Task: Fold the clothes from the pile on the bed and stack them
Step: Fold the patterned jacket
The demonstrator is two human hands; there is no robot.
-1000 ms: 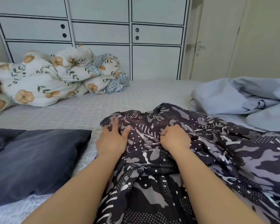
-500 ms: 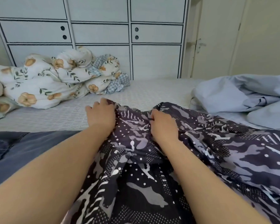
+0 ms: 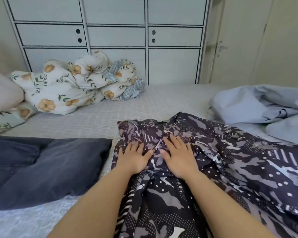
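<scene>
I see both hands flat, fingers spread, on patterned garment (image 3: 205, 169) mid-bed: left hand (image 3: 133, 158), right hand (image 3: 179, 157). Dark folded item (image 3: 41, 169) just left of garment; blue pile (image 3: 258, 105) right; floral duvet (image 3: 72, 86) beyond, w/ wardrobe (image 3: 110, 31) behind.

Both hands (image 3: 159, 157) rest side by side on the garment (image 3: 213, 169) spread on the bed (image 3: 96, 121). A folded piece (image 3: 41, 167) lies left of it, a quilt (image 3: 72, 86) behind (against the wardrobe (image 3: 113, 40)).

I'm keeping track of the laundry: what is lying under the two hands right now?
The left hand and right hand lie flat, fingers spread, on the dark patterned garment, which is spread on the bed. Whatever lies beneath that cloth is covered.
</scene>
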